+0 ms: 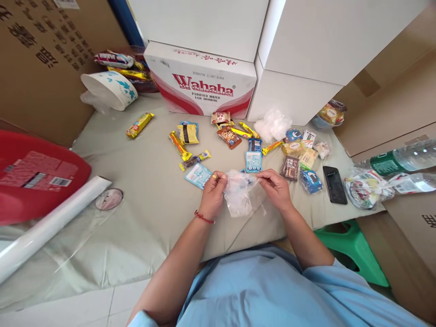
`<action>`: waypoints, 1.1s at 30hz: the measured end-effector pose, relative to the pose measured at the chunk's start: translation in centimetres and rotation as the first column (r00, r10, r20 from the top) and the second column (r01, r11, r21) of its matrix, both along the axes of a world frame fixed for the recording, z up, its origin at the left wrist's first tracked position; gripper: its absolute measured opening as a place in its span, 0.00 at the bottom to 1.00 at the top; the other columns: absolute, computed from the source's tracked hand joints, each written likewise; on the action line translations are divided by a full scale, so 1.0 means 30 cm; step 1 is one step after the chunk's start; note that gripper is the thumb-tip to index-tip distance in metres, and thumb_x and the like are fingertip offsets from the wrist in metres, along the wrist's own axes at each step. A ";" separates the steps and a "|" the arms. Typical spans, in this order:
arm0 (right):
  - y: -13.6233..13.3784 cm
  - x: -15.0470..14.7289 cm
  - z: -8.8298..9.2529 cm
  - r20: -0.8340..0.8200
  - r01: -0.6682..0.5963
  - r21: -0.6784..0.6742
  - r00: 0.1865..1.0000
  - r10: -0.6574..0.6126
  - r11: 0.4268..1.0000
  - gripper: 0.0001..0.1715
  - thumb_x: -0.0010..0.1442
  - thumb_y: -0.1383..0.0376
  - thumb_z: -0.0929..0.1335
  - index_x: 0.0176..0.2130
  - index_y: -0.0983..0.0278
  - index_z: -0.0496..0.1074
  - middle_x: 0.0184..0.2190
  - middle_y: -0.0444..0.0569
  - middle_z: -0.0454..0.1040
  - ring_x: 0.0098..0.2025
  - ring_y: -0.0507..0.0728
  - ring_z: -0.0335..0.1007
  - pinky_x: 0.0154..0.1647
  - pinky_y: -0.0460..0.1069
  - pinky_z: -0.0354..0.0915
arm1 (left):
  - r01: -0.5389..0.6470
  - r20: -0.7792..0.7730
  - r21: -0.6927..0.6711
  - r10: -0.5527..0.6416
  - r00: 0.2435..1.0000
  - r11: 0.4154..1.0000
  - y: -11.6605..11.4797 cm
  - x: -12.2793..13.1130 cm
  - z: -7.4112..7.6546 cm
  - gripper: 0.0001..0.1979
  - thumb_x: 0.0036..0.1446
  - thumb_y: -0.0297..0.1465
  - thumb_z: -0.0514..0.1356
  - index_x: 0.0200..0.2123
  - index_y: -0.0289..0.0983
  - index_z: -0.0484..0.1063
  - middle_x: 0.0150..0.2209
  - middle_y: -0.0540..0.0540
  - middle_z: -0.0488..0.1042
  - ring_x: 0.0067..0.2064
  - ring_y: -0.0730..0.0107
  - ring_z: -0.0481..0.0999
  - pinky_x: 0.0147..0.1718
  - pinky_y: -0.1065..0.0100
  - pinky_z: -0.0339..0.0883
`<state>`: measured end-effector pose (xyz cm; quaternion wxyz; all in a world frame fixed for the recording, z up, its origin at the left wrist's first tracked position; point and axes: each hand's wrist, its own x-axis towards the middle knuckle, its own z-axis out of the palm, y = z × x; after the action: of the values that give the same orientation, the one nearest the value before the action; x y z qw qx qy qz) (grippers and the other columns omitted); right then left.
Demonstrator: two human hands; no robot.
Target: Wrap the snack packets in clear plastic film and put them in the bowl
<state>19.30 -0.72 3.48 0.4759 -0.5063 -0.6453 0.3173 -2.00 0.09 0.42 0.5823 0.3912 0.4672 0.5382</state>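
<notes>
A thin clear plastic bag [239, 200] hangs between my two hands, above the near edge of the cloth-covered surface. My left hand [213, 193], with a red string at the wrist, pinches the bag's left side. On the other side my right hand [275, 188] pinches the bag's right edge between thumb and fingers. Just beyond the hands lie a light-blue packet [199, 175] and another blue-and-white packet [254, 161]. A brown cocoa packet [289, 167] sits to the right of my right hand.
Several yellow-wrapped snack bars [179, 146] are scattered further back. A crumpled heap of clear bags [273, 125] lies before the white boxes. At the right are a black phone [334, 185] and plastic bottles [405, 156]; left, a paper bucket [109, 90] and a white roll [56, 222].
</notes>
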 end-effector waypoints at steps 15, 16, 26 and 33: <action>-0.022 -0.028 -0.011 0.376 -0.166 0.262 0.925 0.057 0.951 0.10 0.66 0.64 0.71 0.43 0.49 0.82 0.59 0.49 0.71 0.60 0.65 0.64 0.62 0.66 0.65 | -0.019 -0.305 0.130 0.058 0.951 0.991 -0.013 -0.007 0.014 0.17 0.68 0.47 0.57 0.34 0.41 0.66 0.30 0.52 0.66 0.33 0.68 0.64 0.37 0.66 0.59; -0.014 -0.027 -0.006 0.330 -0.150 0.233 0.942 0.067 0.961 0.09 0.67 0.63 0.71 0.42 0.50 0.82 0.56 0.50 0.73 0.58 0.64 0.66 0.59 0.64 0.67 | -0.029 -0.309 0.133 0.069 0.949 0.991 -0.012 -0.008 0.015 0.17 0.68 0.47 0.57 0.33 0.41 0.66 0.30 0.52 0.65 0.33 0.68 0.64 0.37 0.66 0.59; -0.014 0.041 -0.008 -0.352 -0.105 -0.170 0.935 0.039 0.980 0.09 0.63 0.55 0.75 0.39 0.57 0.79 0.49 0.50 0.79 0.25 0.49 0.64 0.21 0.46 0.63 | -0.056 -0.250 0.093 0.078 0.965 0.994 0.001 -0.020 -0.017 0.14 0.68 0.45 0.56 0.37 0.41 0.67 0.29 0.52 0.65 0.29 0.71 0.65 0.30 0.69 0.61; -0.020 0.005 0.019 -0.664 -0.202 -0.219 0.748 0.006 0.955 0.15 0.54 0.56 0.80 0.35 0.58 0.76 0.36 0.45 0.79 0.28 0.49 0.68 0.28 0.44 0.68 | 0.123 -0.395 0.376 0.039 0.918 0.918 -0.017 -0.003 -0.003 0.21 0.60 0.33 0.64 0.57 0.42 0.73 0.49 0.43 0.72 0.47 0.65 0.76 0.42 0.64 0.72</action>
<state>19.47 -1.32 4.06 0.5777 -0.3871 -0.4138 0.5875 -2.08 -0.42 0.32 0.3971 0.6106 0.4486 0.5179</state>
